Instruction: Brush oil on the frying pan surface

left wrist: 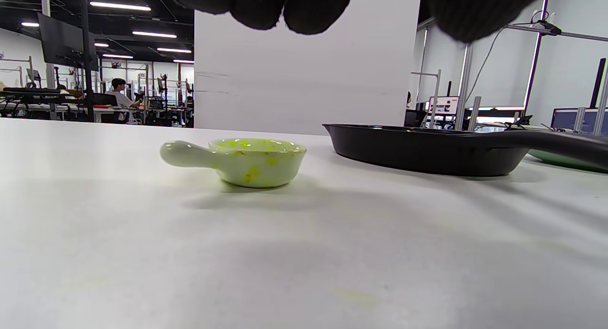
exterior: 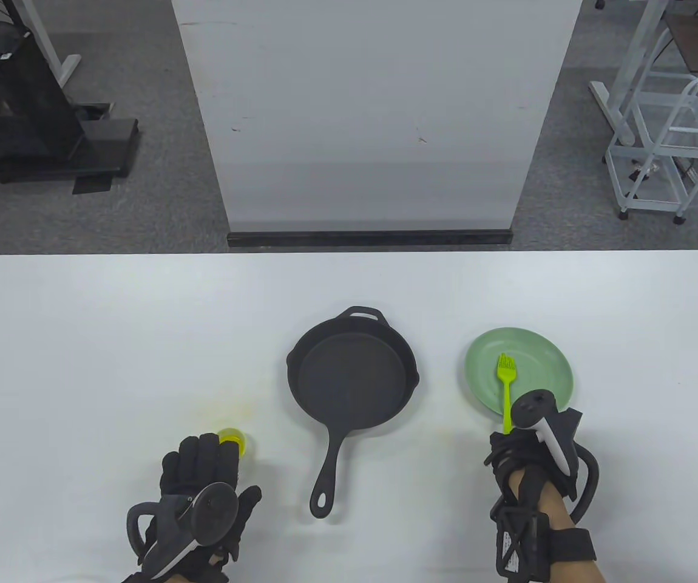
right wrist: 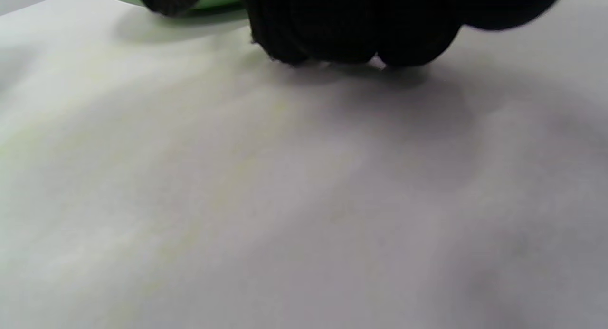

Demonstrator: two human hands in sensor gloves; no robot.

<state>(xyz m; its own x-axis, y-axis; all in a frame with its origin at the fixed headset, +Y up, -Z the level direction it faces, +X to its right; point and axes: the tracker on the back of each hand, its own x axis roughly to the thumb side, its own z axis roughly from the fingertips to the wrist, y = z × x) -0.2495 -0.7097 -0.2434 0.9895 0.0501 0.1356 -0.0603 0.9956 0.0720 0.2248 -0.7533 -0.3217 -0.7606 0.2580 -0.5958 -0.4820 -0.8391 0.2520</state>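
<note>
Hiding under right hand (exterior: pixel 522 452): brush (exterior: pixel 507 379) handle (end)

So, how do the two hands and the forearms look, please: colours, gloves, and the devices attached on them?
Both the left hand and the right hand wear black knitted gloves. A tracker sits on the back of each, dark grey with a round head, a ring and a pale handle. The right forearm is bare skin, with a black lattice-like brace and a wide black strap around it. No sleeves show.

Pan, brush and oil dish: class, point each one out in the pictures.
pan (exterior: pixel 349 379), table view, on its flat inner base
brush (exterior: pixel 506 367), table view, on the bristle head lying on the green plate
oil dish (left wrist: pixel 256 163), left wrist view, on its outer side wall
</note>
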